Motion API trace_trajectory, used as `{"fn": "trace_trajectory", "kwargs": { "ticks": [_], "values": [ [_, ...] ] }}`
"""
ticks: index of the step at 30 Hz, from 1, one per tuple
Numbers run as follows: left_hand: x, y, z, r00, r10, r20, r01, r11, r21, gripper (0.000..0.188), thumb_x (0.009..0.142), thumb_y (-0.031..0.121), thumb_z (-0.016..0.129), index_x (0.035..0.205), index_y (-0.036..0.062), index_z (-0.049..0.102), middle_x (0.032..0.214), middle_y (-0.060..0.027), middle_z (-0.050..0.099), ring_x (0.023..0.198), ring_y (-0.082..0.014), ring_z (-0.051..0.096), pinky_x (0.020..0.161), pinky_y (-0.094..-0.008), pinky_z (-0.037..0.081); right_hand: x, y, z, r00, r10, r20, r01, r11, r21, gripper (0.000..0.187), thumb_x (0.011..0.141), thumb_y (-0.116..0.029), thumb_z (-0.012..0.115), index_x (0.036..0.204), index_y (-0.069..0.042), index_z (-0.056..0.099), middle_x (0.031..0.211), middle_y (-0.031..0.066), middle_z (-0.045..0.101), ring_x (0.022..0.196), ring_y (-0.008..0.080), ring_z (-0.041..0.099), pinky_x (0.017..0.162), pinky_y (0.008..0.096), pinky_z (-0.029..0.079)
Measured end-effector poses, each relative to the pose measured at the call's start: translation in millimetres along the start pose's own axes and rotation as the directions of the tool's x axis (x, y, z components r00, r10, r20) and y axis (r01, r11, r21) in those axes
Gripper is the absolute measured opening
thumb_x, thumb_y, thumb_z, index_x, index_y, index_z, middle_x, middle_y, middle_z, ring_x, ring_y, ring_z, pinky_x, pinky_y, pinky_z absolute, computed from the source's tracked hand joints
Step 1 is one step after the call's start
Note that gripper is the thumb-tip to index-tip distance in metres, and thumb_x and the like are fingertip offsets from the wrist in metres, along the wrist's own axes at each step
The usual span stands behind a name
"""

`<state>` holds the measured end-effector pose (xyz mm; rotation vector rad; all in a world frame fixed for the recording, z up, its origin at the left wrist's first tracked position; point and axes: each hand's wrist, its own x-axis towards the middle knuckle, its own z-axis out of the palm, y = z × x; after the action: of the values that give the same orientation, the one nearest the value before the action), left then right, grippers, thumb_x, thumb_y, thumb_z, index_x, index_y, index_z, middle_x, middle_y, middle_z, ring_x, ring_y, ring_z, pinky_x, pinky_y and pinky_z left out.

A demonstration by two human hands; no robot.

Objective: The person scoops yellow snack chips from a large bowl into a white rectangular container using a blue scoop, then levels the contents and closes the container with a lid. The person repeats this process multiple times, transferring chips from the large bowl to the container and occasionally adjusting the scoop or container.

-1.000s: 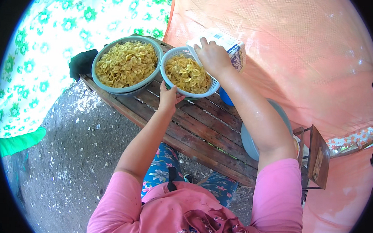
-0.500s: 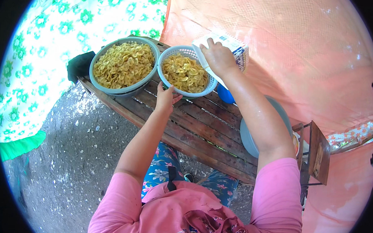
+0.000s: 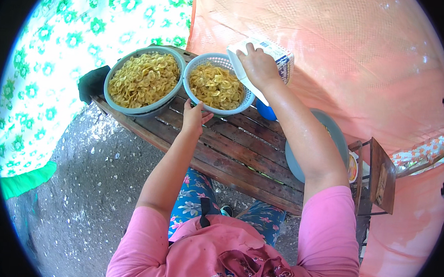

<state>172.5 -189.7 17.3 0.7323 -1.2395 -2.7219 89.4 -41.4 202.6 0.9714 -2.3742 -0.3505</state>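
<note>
A pale blue plastic basket (image 3: 246,106) with a perforated wall stands on the slatted wooden bench, partly filled with thin yellow chips (image 3: 215,87) that look like banana chips. My left hand (image 3: 194,120) is at its near rim, fingers curled against the edge. Over the basket's far right side, my right hand (image 3: 259,67) grips a white carton (image 3: 285,62) with blue print. The carton is tilted toward the basket, and its mouth and contents are hidden from view. Left of this basket sits a larger basin (image 3: 110,98) heaped with the same chips (image 3: 145,80).
The wooden bench (image 3: 232,139) runs across in front of me. A blue round object (image 3: 267,111) lies under the carton. A grey-green basin (image 3: 294,159) sits at right, partly behind my forearm. Beyond are a wooden frame (image 3: 382,177), a peach sheet (image 3: 345,40) and a green-flowered sheet (image 3: 82,38).
The view has shifted slightly, so the baskets appear a little further left. Both hands keep their places on the basket and the carton, and the carton stays tilted.
</note>
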Motion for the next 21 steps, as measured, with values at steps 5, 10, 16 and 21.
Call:
{"fn": "trace_trajectory", "kwargs": {
  "ticks": [5, 10, 16, 21],
  "values": [
    [0.4, -1.1, 0.6, 1.000, -0.005, -0.019, 0.005, 1.000, 0.003, 0.057, 0.095, 0.010, 0.051, 0.143, 0.0051, 0.022, 0.109, -0.0152, 0.053, 0.078, -0.0222, 0.062, 0.064, -0.0328, 0.059, -4.2, 7.4, 3.8, 0.999, 0.020, -0.029, -0.020, 1.000, -0.001, 0.024, 0.082, -0.010, 0.056, 0.104, -0.005, 0.064, 0.100, 0.0153, 0.057, 0.082, 0.0296, 0.064, 0.061, 0.0380, 0.057],
    [-1.0, -1.1, 3.3, 0.999, -0.007, -0.032, 0.008, 0.999, 0.031, 0.056, 0.094, 0.010, 0.050, 0.143, 0.0054, 0.022, 0.108, -0.0147, 0.053, 0.077, -0.0216, 0.061, 0.063, -0.0321, 0.059, -9.4, 12.1, 6.5, 0.998, 0.049, -0.047, -0.048, 0.999, 0.019, 0.026, 0.083, -0.011, 0.055, 0.107, -0.007, 0.064, 0.101, 0.0157, 0.057, 0.082, 0.0300, 0.064, 0.061, 0.0382, 0.056],
    [0.1, -2.3, 3.9, 0.999, -0.014, -0.052, 0.017, 0.998, 0.054, 0.051, 0.095, 0.010, 0.049, 0.140, 0.0053, 0.027, 0.110, -0.0141, 0.053, 0.077, -0.0210, 0.060, 0.062, -0.0321, 0.058, -23.7, 20.8, 1.1, 0.971, 0.234, -0.042, -0.231, 0.971, 0.059, 0.032, 0.086, -0.010, 0.052, 0.116, -0.012, 0.063, 0.104, 0.0149, 0.056, 0.088, 0.0305, 0.063, 0.070, 0.0409, 0.055],
    [-3.2, 0.6, 2.7, 0.999, -0.026, -0.036, 0.027, 0.999, 0.031, 0.057, 0.094, 0.011, 0.051, 0.143, 0.0060, 0.022, 0.114, -0.0153, 0.050, 0.083, -0.0240, 0.060, 0.066, -0.0338, 0.057, -63.5, 43.8, -35.1, 0.799, 0.565, -0.204, -0.490, 0.810, 0.322, 0.048, 0.082, -0.004, 0.050, 0.126, -0.022, 0.059, 0.105, 0.0131, 0.056, 0.091, 0.0291, 0.062, 0.080, 0.0406, 0.051]
  ]
}}
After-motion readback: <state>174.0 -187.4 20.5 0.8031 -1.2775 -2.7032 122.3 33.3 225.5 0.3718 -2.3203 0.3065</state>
